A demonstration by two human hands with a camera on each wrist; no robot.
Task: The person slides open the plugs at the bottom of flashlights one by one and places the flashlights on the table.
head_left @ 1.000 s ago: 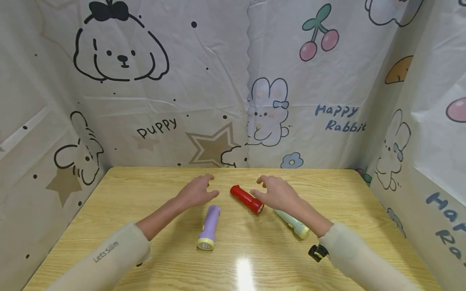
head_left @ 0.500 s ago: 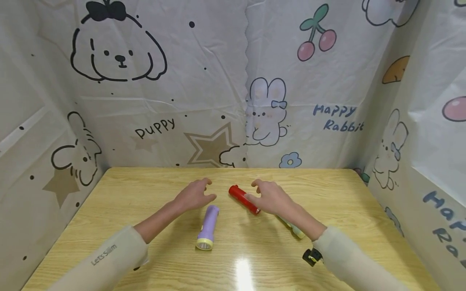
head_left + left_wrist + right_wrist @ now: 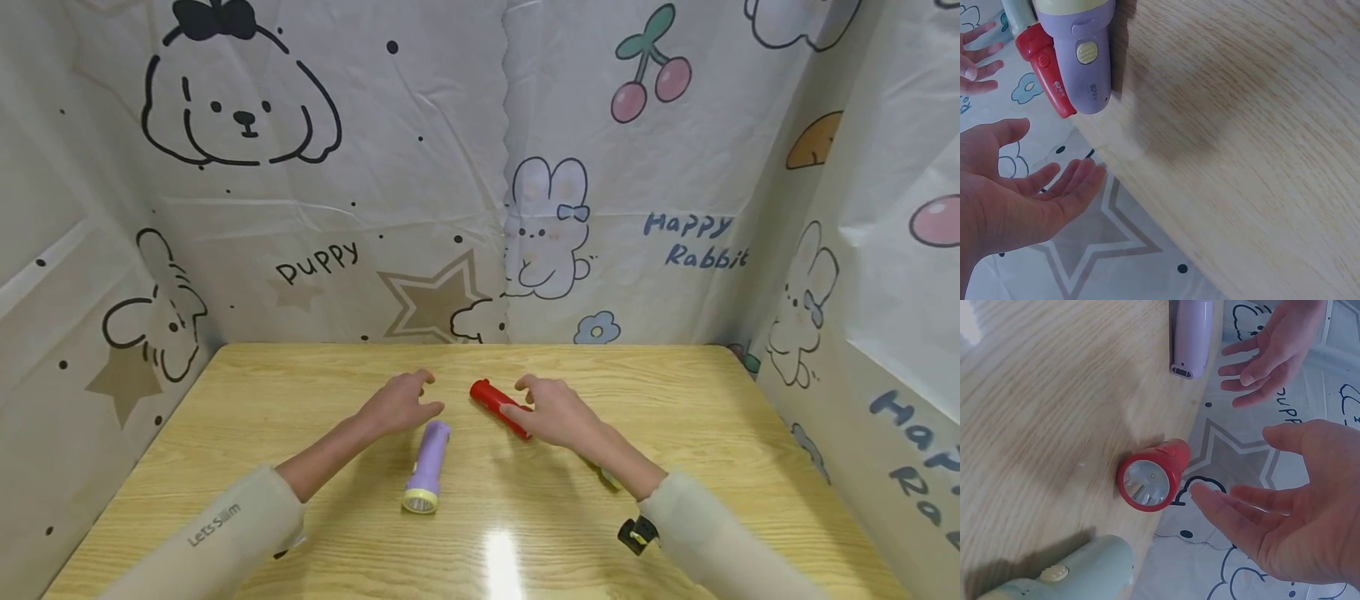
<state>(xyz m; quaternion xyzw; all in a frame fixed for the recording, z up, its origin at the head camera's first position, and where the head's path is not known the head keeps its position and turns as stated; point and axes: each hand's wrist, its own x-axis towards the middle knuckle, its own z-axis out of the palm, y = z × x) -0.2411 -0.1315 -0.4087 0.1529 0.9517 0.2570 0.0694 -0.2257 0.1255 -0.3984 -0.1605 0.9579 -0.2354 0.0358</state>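
My left hand [image 3: 397,404] hovers over the table behind the purple flashlight [image 3: 429,462], fingers loosely bent and holding nothing. That flashlight lies with its pale yellow lens end toward me. My right hand [image 3: 555,411] hangs above the table, thumb overlapping the red flashlight [image 3: 491,402] in the head view; in the right wrist view its relaxed fingers stand apart from the red flashlight [image 3: 1147,478]. A pale green flashlight [image 3: 1085,575] lies beside it. In the head view the right forearm hides most of the green one, leaving just its yellowish end [image 3: 609,479] visible.
The light wood table [image 3: 300,375] meets a printed cloth [image 3: 420,167] at the back, with more cloth along both sides. A black device [image 3: 637,535] is strapped at the right wrist. Light glares off the table's near middle.
My right hand has shifted slightly left, over the red flashlight, and its forearm now covers more of the green one. The left hand is nearly still. All three flashlights stay put.
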